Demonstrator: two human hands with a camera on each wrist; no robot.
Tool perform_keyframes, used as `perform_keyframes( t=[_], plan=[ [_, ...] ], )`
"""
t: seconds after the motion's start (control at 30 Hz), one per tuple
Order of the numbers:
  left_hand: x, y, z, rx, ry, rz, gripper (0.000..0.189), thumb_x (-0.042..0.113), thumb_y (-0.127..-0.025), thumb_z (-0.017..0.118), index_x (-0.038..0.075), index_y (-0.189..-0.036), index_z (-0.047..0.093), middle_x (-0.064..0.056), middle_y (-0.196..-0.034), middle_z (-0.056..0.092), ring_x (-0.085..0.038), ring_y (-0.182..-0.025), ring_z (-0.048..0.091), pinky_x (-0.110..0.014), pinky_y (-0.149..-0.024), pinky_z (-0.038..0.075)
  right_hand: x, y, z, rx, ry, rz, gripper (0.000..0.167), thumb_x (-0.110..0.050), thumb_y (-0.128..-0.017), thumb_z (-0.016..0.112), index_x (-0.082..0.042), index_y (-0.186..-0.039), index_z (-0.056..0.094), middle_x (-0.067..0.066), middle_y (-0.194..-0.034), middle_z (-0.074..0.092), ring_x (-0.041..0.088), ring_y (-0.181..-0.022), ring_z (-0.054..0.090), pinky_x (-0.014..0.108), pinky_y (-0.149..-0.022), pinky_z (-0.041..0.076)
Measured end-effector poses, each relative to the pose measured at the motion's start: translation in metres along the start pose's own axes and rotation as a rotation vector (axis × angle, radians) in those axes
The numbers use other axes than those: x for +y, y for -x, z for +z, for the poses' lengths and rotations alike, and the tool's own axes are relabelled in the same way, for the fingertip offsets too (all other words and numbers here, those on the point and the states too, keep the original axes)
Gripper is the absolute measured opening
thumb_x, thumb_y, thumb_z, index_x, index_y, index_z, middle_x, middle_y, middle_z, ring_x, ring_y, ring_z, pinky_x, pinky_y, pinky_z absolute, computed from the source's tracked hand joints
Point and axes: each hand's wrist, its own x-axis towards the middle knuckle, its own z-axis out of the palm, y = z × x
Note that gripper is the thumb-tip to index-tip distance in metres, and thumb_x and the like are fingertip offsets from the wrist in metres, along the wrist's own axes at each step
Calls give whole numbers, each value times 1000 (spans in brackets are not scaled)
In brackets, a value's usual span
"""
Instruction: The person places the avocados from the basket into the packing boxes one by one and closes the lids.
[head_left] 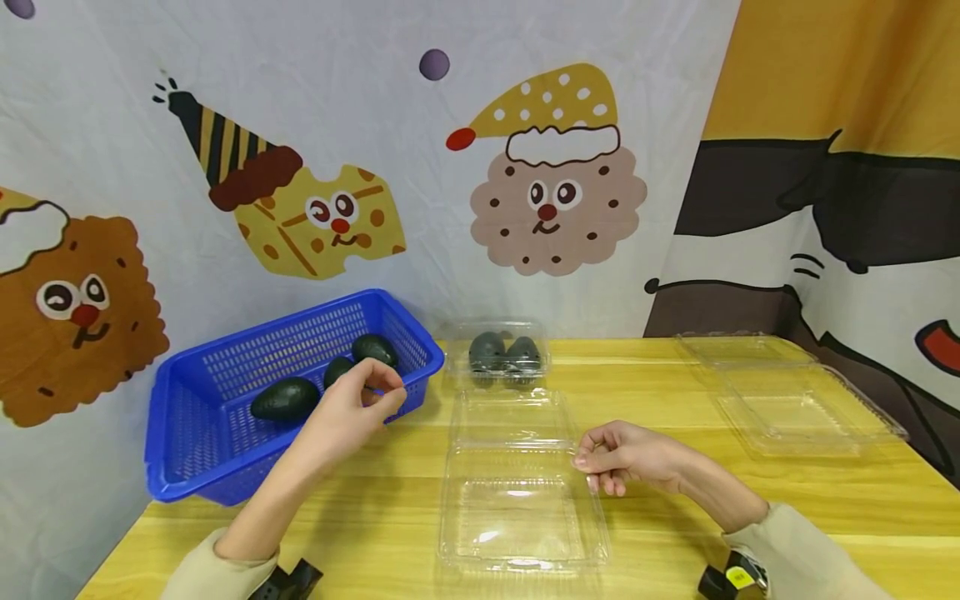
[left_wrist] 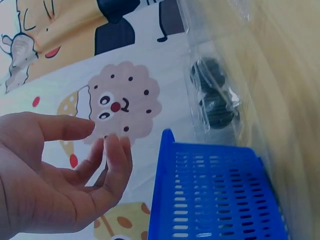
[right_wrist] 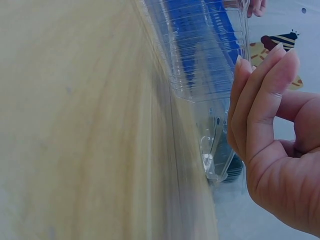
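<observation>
My left hand (head_left: 358,408) is raised over the near right corner of the blue basket (head_left: 296,321), with fingers loosely bent and nothing between them; the left wrist view shows the same gap between thumb and fingers. Dark green avocados (head_left: 285,399) lie in the basket, one partly behind this hand. In front of me an unfolded clear plastic clamshell container (head_left: 517,533) has its lid laid back. My right hand (head_left: 633,457) pinches its right rim near the hinge with thumb and forefinger. Seen from the right wrist, the fingers (right_wrist: 265,100) are right at the clear plastic edge.
At the back of the wooden table (head_left: 637,542), another clear container (head_left: 497,327) holds two avocados (head_left: 522,357). More unfolded clear containers (head_left: 810,412) lie on the right. A cartoon-print cloth (head_left: 427,208) hangs close behind the table and basket.
</observation>
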Motion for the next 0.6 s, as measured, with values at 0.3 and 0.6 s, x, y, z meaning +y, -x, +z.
perform_keyframes(
  t=[0.3, 0.6],
  plan=[
    [-8, -24, -8, 83, -117, 35, 25, 16, -102, 59, 0, -121, 58, -18, -117, 57, -31, -102, 59, -46, -86, 51, 1, 0, 0, 3, 1, 2, 22, -13, -101, 62, 8, -101, 58, 4, -78, 69, 3, -57, 59, 16, -53, 50],
    [-21, -47, -9, 48, -151, -46, 34, 15, -101, 58, -5, -128, 54, -27, -124, 53, -38, -107, 56, -50, -87, 49, 1, 0, -1, -1, -3, 8, 22, -13, -101, 62, 9, -103, 58, 3, -78, 69, 3, -57, 59, 16, -54, 50]
  ],
)
